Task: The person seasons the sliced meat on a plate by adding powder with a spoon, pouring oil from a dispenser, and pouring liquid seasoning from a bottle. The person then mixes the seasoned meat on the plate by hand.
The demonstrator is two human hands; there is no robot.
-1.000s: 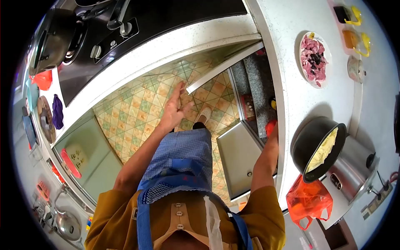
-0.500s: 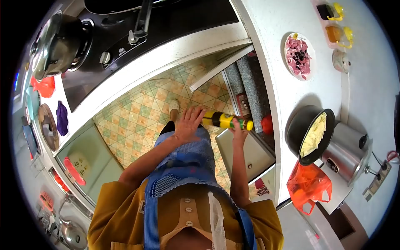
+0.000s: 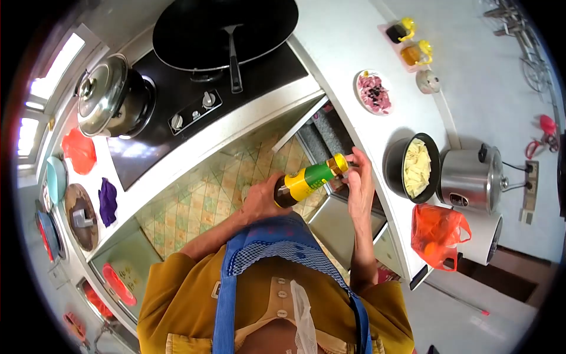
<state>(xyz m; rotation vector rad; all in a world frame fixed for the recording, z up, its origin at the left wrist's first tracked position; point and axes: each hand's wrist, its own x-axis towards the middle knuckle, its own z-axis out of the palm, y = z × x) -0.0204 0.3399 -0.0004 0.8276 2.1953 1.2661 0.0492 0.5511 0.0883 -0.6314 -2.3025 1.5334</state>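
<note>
A dark bottle (image 3: pixel 308 182) with a yellow and green label and a yellow cap lies tilted in front of my apron, its cap end up and to the right. My left hand (image 3: pixel 263 199) is wrapped round its base end. By the yellow cap is my right hand (image 3: pixel 358 180), its fingers raised and apart beside the bottle's neck; whether a fingertip touches the cap is hard to tell. Below the hands, an open cabinet door (image 3: pixel 342 227) stands out from under the counter.
On the right counter are a plate of meat (image 3: pixel 375 93), a pot of pale yellow slices (image 3: pixel 417 168), a rice cooker (image 3: pixel 471 179), a red bag (image 3: pixel 437 236) and condiment jars (image 3: pixel 413 54). The stove holds a wok (image 3: pixel 224 29) and a lidded pot (image 3: pixel 109 97).
The bottle has come out of the low cabinet area and up in front of me. My left hand has closed round its base, and my right hand has opened near the cap. The view has shifted towards the stove.
</note>
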